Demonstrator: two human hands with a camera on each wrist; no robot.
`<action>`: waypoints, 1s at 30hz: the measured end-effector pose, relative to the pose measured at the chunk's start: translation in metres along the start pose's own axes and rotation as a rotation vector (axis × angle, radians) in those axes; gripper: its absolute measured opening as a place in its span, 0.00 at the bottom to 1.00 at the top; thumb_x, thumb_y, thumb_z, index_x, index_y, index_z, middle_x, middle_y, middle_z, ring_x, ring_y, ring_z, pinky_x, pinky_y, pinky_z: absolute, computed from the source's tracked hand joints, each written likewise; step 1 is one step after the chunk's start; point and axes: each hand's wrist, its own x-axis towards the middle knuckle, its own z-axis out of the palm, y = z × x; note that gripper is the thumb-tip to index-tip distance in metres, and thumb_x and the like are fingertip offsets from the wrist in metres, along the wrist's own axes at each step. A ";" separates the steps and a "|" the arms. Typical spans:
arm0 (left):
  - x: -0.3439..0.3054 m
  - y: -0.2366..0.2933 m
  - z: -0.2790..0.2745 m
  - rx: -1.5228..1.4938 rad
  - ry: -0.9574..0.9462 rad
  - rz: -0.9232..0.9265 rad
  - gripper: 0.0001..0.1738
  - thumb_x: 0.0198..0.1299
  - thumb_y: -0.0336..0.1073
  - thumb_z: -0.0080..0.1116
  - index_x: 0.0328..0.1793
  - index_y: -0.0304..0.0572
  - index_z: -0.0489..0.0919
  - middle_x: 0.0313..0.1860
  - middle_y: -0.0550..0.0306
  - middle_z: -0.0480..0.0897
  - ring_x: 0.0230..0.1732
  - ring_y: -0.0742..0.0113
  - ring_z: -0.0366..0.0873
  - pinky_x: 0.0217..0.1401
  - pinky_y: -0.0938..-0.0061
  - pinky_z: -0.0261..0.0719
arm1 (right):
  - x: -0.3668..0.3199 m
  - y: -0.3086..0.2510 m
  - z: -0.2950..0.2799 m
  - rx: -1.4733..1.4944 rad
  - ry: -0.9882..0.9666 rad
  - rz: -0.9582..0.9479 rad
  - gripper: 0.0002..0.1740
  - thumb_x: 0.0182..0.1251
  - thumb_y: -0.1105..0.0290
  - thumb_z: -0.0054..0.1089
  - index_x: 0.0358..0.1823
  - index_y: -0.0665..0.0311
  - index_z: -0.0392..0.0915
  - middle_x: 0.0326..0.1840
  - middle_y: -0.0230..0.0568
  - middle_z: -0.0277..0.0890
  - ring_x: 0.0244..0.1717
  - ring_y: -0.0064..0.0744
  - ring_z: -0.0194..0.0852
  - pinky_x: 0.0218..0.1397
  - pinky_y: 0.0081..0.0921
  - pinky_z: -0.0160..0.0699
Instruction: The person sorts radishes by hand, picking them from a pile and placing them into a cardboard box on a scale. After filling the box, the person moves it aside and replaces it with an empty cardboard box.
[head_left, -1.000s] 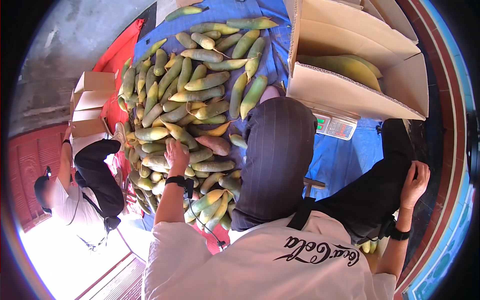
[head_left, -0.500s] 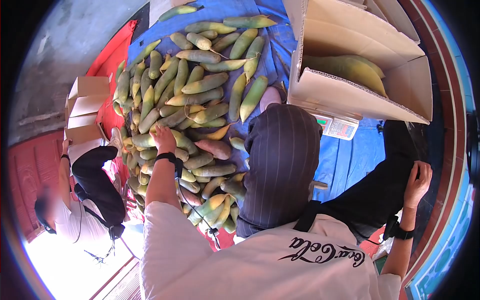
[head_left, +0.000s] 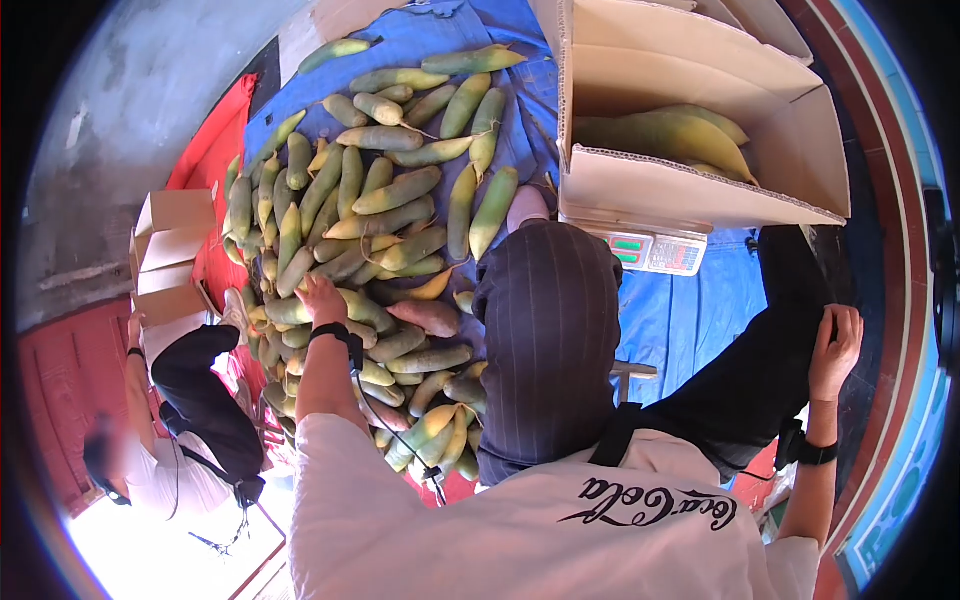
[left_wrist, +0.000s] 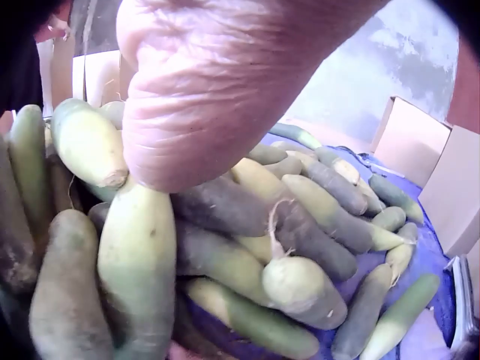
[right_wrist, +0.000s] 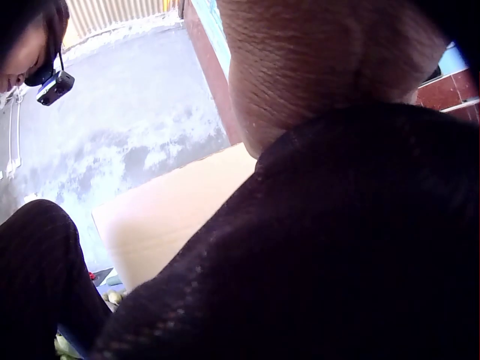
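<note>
Left hand point(head_left: 322, 298) farther across blue tarp point(head_left: 690, 320)

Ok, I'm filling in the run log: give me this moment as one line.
left hand on radish pile, grip unclear | right hand resting on knee | box holding radishes on scale

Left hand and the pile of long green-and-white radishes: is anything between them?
Nothing visible. The left hand lies directly on the pile of long green-and-white radishes; the left wrist view shows its palm against one pale green radish, with no other object in between.
</note>
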 end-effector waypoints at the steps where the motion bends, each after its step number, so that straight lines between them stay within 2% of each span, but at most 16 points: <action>1: 0.006 0.001 -0.011 -0.029 -0.134 0.003 0.23 0.65 0.37 0.41 0.66 0.48 0.72 0.67 0.58 0.71 0.73 0.55 0.59 0.72 0.39 0.47 | -0.001 0.001 0.000 0.004 0.006 -0.001 0.01 0.64 0.78 0.55 0.35 0.67 0.75 0.37 0.43 0.74 0.41 0.44 0.73 0.46 0.34 0.73; 2: 0.008 0.002 -0.021 -0.058 -0.268 0.001 0.23 0.65 0.37 0.40 0.65 0.48 0.73 0.64 0.57 0.75 0.72 0.55 0.61 0.72 0.39 0.48 | -0.002 0.002 -0.001 0.004 0.007 0.001 0.01 0.64 0.78 0.55 0.35 0.67 0.75 0.37 0.43 0.74 0.41 0.44 0.73 0.46 0.34 0.73; 3: 0.007 0.003 -0.031 -0.074 -0.231 0.013 0.20 0.65 0.37 0.42 0.60 0.49 0.78 0.56 0.56 0.81 0.65 0.57 0.72 0.72 0.40 0.50 | -0.002 0.002 -0.001 0.004 0.001 0.002 0.01 0.63 0.78 0.55 0.35 0.67 0.75 0.37 0.43 0.74 0.40 0.44 0.73 0.46 0.34 0.73; 7: -0.005 0.019 -0.063 0.086 -0.271 0.235 0.15 0.64 0.39 0.48 0.50 0.53 0.84 0.52 0.59 0.84 0.55 0.60 0.80 0.71 0.41 0.50 | -0.003 -0.004 -0.004 0.030 -0.001 0.025 0.01 0.62 0.79 0.55 0.35 0.67 0.75 0.37 0.44 0.74 0.40 0.45 0.73 0.46 0.35 0.73; 8: -0.011 0.026 -0.068 0.164 -0.277 0.346 0.15 0.64 0.38 0.48 0.51 0.52 0.85 0.53 0.58 0.84 0.55 0.60 0.81 0.65 0.47 0.65 | -0.002 -0.005 -0.005 0.031 0.002 0.033 0.01 0.62 0.79 0.55 0.35 0.67 0.75 0.37 0.44 0.74 0.40 0.45 0.73 0.46 0.35 0.73; 10: -0.023 0.042 -0.077 0.043 -0.357 0.296 0.15 0.64 0.37 0.49 0.50 0.51 0.85 0.52 0.57 0.84 0.53 0.60 0.82 0.52 0.58 0.79 | -0.001 -0.007 -0.007 0.044 0.003 0.029 0.01 0.62 0.79 0.55 0.34 0.67 0.75 0.36 0.44 0.74 0.40 0.46 0.73 0.46 0.35 0.72; 12: -0.041 0.049 -0.091 0.046 -0.337 0.311 0.15 0.63 0.37 0.49 0.49 0.50 0.85 0.49 0.57 0.85 0.51 0.60 0.83 0.43 0.66 0.83 | 0.001 -0.009 -0.010 0.048 0.010 0.028 0.01 0.61 0.79 0.55 0.34 0.66 0.75 0.36 0.44 0.74 0.41 0.46 0.73 0.46 0.35 0.72; 14: -0.051 0.045 -0.071 -0.096 -0.194 0.270 0.12 0.61 0.38 0.51 0.42 0.47 0.85 0.43 0.52 0.86 0.47 0.54 0.84 0.45 0.62 0.83 | 0.000 -0.007 -0.012 0.047 0.009 0.027 0.02 0.59 0.79 0.56 0.33 0.66 0.75 0.36 0.44 0.74 0.41 0.47 0.72 0.45 0.37 0.71; 19: -0.096 0.017 -0.091 -0.271 -0.171 0.169 0.21 0.63 0.53 0.51 0.41 0.44 0.84 0.40 0.46 0.85 0.44 0.49 0.83 0.47 0.57 0.81 | -0.003 -0.008 -0.014 0.119 0.037 0.068 0.02 0.59 0.79 0.57 0.33 0.67 0.75 0.35 0.46 0.74 0.41 0.50 0.71 0.48 0.40 0.69; 22: -0.116 -0.004 -0.100 -0.470 -0.132 0.099 0.17 0.64 0.47 0.49 0.41 0.44 0.82 0.40 0.45 0.84 0.43 0.45 0.81 0.46 0.55 0.79 | -0.004 -0.005 -0.015 0.146 0.056 0.079 0.02 0.59 0.79 0.57 0.33 0.67 0.75 0.35 0.46 0.73 0.41 0.51 0.70 0.48 0.40 0.69; 24: -0.123 -0.026 -0.107 -0.634 0.087 0.081 0.18 0.64 0.47 0.50 0.38 0.42 0.83 0.38 0.43 0.83 0.40 0.42 0.81 0.44 0.54 0.77 | -0.004 -0.006 -0.016 0.157 0.072 0.102 0.02 0.58 0.79 0.57 0.32 0.67 0.75 0.34 0.46 0.73 0.41 0.51 0.70 0.48 0.40 0.70; 25: -0.122 -0.036 -0.116 -0.760 0.219 0.040 0.17 0.64 0.44 0.51 0.33 0.39 0.82 0.30 0.43 0.82 0.33 0.45 0.80 0.38 0.57 0.75 | -0.004 -0.005 -0.016 0.166 0.078 0.102 0.02 0.58 0.79 0.58 0.32 0.67 0.75 0.34 0.46 0.73 0.41 0.51 0.70 0.47 0.39 0.70; 27: -0.134 -0.047 -0.165 -1.121 0.533 -0.017 0.18 0.67 0.38 0.51 0.27 0.33 0.77 0.16 0.59 0.70 0.22 0.71 0.65 0.25 0.69 0.63 | -0.004 -0.004 -0.016 0.189 0.096 0.101 0.03 0.55 0.79 0.59 0.31 0.67 0.75 0.34 0.45 0.73 0.40 0.50 0.71 0.46 0.39 0.71; 28: -0.146 -0.044 -0.213 -1.358 0.559 -0.104 0.19 0.67 0.38 0.53 0.24 0.34 0.73 0.16 0.67 0.65 0.21 0.75 0.58 0.23 0.71 0.56 | -0.004 -0.004 -0.016 0.190 0.103 0.104 0.03 0.55 0.79 0.59 0.31 0.67 0.75 0.34 0.45 0.73 0.40 0.50 0.71 0.46 0.39 0.71; 29: -0.152 -0.051 -0.245 -1.320 0.678 0.019 0.19 0.67 0.38 0.54 0.22 0.40 0.70 0.17 0.71 0.63 0.20 0.78 0.56 0.22 0.75 0.53 | -0.004 -0.003 -0.015 0.205 0.112 0.100 0.03 0.54 0.80 0.59 0.31 0.67 0.76 0.34 0.45 0.73 0.40 0.50 0.71 0.46 0.38 0.71; 30: -0.166 -0.051 -0.287 -1.617 0.594 -0.035 0.20 0.68 0.40 0.54 0.21 0.46 0.67 0.18 0.72 0.62 0.21 0.81 0.54 0.22 0.78 0.50 | -0.005 -0.003 -0.015 0.220 0.122 0.096 0.04 0.54 0.80 0.59 0.31 0.67 0.76 0.34 0.45 0.73 0.40 0.50 0.71 0.45 0.38 0.72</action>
